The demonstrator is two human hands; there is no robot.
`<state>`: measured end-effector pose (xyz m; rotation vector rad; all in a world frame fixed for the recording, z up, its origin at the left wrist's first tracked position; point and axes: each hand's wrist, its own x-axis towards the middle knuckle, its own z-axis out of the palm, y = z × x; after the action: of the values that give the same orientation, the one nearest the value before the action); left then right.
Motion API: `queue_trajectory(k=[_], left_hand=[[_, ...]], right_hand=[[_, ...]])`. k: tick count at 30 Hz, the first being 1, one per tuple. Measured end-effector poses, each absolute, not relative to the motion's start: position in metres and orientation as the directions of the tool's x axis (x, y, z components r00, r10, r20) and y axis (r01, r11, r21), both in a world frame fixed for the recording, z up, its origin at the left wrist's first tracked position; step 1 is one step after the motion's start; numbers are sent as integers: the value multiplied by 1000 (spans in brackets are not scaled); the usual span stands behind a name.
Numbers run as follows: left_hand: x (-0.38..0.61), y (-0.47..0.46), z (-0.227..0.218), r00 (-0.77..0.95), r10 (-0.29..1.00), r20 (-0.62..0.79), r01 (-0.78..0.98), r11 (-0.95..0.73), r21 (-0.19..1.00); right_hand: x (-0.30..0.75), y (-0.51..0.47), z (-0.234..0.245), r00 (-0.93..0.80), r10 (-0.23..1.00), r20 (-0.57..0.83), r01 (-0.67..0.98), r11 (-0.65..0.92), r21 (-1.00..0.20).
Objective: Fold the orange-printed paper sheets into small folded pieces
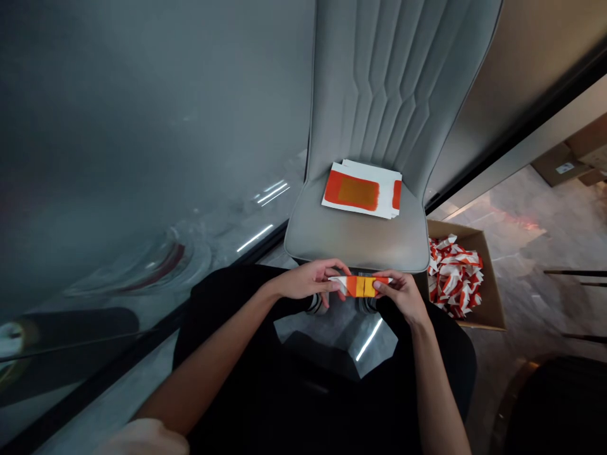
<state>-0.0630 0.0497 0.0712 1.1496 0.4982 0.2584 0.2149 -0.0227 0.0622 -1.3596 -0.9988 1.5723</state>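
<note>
Between my two hands, above my lap, is a folded paper strip (365, 286) in orange, yellow and white with pointed ends. My left hand (318, 281) pinches its white left end between thumb and fingers. At the other end, my right hand (399, 296) grips it, with the thumb resting near the yellow middle. Just beyond, a stack of printed paper sheets (353, 191) lies on the seat of a grey chair (355, 243). The top sheet is white with orange and ochre blocks.
Right of the chair, a cardboard box (493, 309) on the floor holds many folded orange-and-white paper pieces (455, 275). A glossy dark panel (156, 126) stands to the left. More cardboard boxes (562, 164) sit at the far right, with thin dark legs (576, 273) nearer.
</note>
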Motion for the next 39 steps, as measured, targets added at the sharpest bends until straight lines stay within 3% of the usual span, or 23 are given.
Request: queue_trajectory(k=[9,15,20,22,25,28,34,39], left_hand=[[-44,44,50,674,692,-258,39,315,948],[-66,52,70,873,438,-215,86,296,951],[-60,48,78,863,395,-313,281,139,950],[-54,45,78,862,397,-315,339,11,941],[-49,44,77,869,434,-238,347,-190,918],[-50,44,72,879,432,-202,337,-262,905],[-55,44,63,882,428,-198,316,-227,921],[-59,44,60,872,368,-323,311,92,946]], right_hand=[[206,-25,51,-141,945,-296,-25,-302,-953],[198,-30,50,-133,986,-105,146,-85,-986],[190,-32,60,-264,958,109,308,191,-932],[188,-32,60,-272,957,101,342,194,-920],[186,-31,57,-208,978,2,351,77,-933],[185,-30,52,-171,979,-109,353,-42,-935],[189,-26,52,-236,957,-167,343,-78,-936],[200,-25,56,-284,937,-205,412,-74,-908]])
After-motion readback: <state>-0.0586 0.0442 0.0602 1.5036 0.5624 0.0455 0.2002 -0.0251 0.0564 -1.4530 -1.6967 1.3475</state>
